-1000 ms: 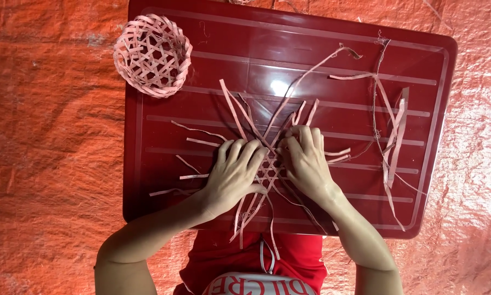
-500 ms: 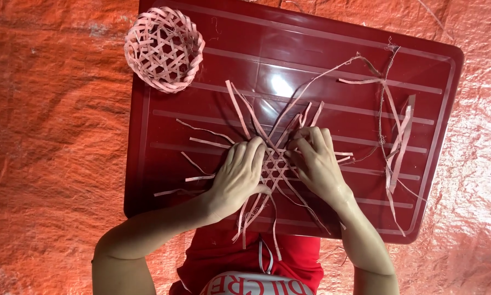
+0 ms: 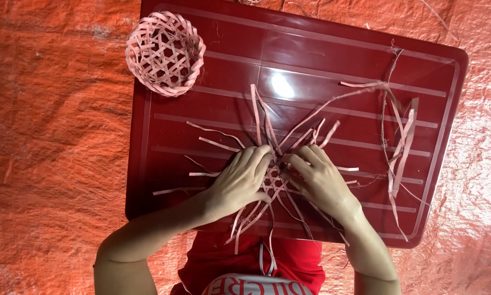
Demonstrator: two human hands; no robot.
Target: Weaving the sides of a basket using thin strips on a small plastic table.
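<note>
Now | left hand (image 3: pixel 240 183): fingers together, pressing woven strip mat (image 3: pixel 272 180) | right hand (image 3: pixel 319 180): fingers curled, pinching its strips

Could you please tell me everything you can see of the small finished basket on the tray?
The basket is a small round bowl woven from flat pale-pink strips in an open lattice, with a thicker plaited rim. It looks complete and empty. It sits upright, mouth up, on the far left corner of the dark red tray, its rim overhanging the edge slightly. Neither hand touches it.
</note>
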